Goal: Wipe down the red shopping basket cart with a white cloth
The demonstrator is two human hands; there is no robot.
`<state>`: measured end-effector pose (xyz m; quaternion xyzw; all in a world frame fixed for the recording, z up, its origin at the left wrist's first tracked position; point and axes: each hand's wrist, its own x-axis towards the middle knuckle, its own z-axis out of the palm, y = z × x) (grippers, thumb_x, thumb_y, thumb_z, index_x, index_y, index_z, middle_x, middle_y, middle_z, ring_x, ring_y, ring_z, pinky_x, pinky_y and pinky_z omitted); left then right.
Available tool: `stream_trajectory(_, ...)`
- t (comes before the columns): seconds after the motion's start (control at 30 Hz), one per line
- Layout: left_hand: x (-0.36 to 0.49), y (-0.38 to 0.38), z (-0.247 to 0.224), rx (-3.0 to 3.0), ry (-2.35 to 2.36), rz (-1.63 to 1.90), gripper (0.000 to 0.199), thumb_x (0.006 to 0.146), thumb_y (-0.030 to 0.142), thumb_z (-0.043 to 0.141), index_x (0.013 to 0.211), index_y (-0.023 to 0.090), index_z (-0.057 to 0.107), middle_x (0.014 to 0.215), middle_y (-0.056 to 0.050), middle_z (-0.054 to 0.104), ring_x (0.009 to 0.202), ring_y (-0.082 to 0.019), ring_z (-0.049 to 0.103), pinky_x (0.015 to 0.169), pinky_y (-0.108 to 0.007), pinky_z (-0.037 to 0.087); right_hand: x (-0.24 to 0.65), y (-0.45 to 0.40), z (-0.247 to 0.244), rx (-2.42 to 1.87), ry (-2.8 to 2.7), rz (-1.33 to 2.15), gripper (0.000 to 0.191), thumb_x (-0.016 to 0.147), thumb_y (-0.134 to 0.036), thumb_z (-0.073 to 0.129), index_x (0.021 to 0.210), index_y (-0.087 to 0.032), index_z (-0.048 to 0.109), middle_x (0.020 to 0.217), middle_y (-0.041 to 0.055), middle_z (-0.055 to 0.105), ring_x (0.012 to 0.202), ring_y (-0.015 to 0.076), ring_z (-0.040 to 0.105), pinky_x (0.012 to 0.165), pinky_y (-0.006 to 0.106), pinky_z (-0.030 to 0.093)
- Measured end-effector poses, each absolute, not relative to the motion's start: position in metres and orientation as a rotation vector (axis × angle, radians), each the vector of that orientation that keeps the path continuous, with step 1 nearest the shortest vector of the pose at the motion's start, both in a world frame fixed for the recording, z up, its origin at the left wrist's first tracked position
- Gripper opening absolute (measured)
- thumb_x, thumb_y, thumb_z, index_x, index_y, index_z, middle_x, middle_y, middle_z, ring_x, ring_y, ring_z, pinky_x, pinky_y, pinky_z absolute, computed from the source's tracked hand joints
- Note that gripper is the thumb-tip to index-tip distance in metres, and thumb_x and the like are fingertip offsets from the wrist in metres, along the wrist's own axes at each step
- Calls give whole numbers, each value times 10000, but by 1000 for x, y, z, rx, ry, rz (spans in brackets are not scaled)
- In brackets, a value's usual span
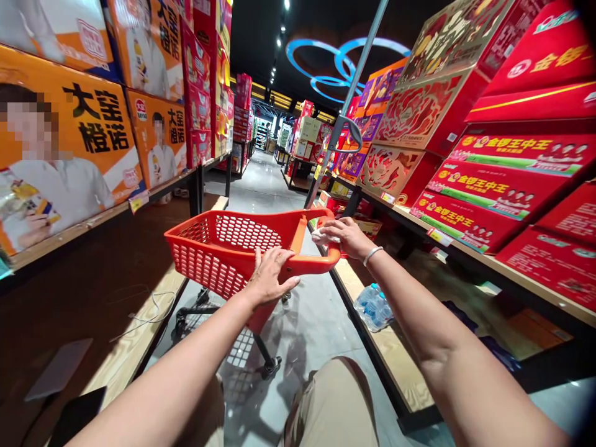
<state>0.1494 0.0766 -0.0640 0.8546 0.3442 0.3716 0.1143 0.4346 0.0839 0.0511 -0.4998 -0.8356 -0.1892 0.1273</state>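
Observation:
An orange-red plastic shopping cart (223,248) with perforated basket walls and black wheels stands on the floor in front of me. My left hand (270,273) lies over the near rim of the basket, fingers and thumb stretched out, touching the plastic and holding nothing else. At the right end, by the cart's handle (321,264), my right hand (349,237) has its fingers bent over a crumpled white cloth or tissue (321,236). The cloth is pressed against the handle, and part of it is hidden under the fingers. A white band circles my right wrist.
Shelves of orange drink boxes (93,136) line the left. Red and gold gift boxes (488,186) fill the right shelves. A metal pole (354,87) with a grey loop leans beside them. Wrapped water bottles (374,307) sit on the low right board. An aisle (270,174) runs ahead.

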Motion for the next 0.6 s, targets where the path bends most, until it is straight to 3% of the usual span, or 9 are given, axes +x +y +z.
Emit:
stream_trajectory(0.13, 134, 80, -57, 2477, 997, 1066, 500, 876, 453, 595, 1324, 236, 555, 1403, -128, 557, 1404, -360, 404, 1172, -774, -1, 426, 71, 46, -1294, -2444, -457, 285, 989, -303, 562, 1222, -309, 727, 1287, 66, 678, 1043, 224, 547, 938, 401, 426)
stream_trajectory(0.27, 132, 66, -38, 2478, 1010, 1152, 529, 863, 508, 616, 1313, 235, 557, 1406, -140, 551, 1389, -383, 409, 1155, -788, 75, 407, 39, 51, -1078, -2623, -337, 342, 1020, -209, 474, 1248, -296, 714, 1307, 75, 670, 1100, 211, 576, 952, 387, 412)
stream_trajectory(0.37, 141, 47, -25, 2626, 782, 1204, 561, 895, 523, 604, 1360, 217, 533, 1323, -140, 612, 1262, -333, 528, 1186, -665, 205, 407, 52, 58, -1027, -2625, -351, 306, 989, -203, 527, 1213, -266, 726, 1306, 82, 672, 1142, 225, 570, 987, 401, 410)
stream_trajectory(0.47, 150, 38, -24, 2705, 706, 1179, 473, 944, 555, 554, 1237, 188, 606, 1121, -122, 677, 1050, -286, 608, 1006, -490, 436, 418, 91, 65, -1163, -2562, -351, 273, 945, -225, 600, 1181, -240, 738, 1259, 95, 690, 1110, 225, 595, 993, 404, 415)
stream_trajectory(0.6, 151, 43, -34, 2750, 809, 1235, 463, 944, 602, 556, 1128, 183, 632, 1028, -102, 685, 967, -274, 614, 876, -423, 456, 432, 132, 70, -1534, -2336, -350, 262, 858, -160, 636, 1090, -182, 756, 1114, 102, 716, 948, 206, 635, 884, 347, 468)
